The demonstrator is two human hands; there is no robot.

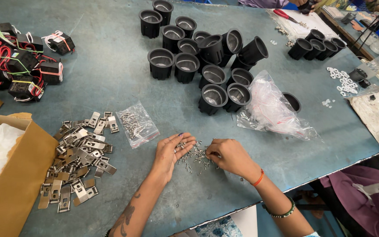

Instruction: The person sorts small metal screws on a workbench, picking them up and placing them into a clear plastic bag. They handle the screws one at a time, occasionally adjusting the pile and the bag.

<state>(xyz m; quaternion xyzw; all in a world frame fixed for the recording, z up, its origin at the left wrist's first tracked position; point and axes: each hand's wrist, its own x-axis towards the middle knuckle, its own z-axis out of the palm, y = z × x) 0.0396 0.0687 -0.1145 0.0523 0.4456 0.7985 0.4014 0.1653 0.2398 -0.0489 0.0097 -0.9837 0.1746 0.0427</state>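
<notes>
Screws: small pile of silvery screws loose on the blue-grey surface, right at the near edge, between the two hands.
Left hand: left hand lies palm up, grip open, fingers spread flat, and a few screws rest on the fingertips at the left side of the pile.
Right hand: right hand is curled knuckles-up on the right of the pile, fingertips pinched in among the screws; grip looks closed on a screw or two, though what sits between the fingers is too small to make out.
Left of the hands: clear plastic bag of screws lies flat, near the left hand, and beyond it a heap of flat metal brackets beside a cardboard box.
Behind the hands: cluster of black round housings with shiny insides, most upright, a few tipped over; crumpled clear bag against them.
Far left corner: black blocks with red and white wires, well apart from the hands.
Right edge: another person's purple sleeve.
</notes>
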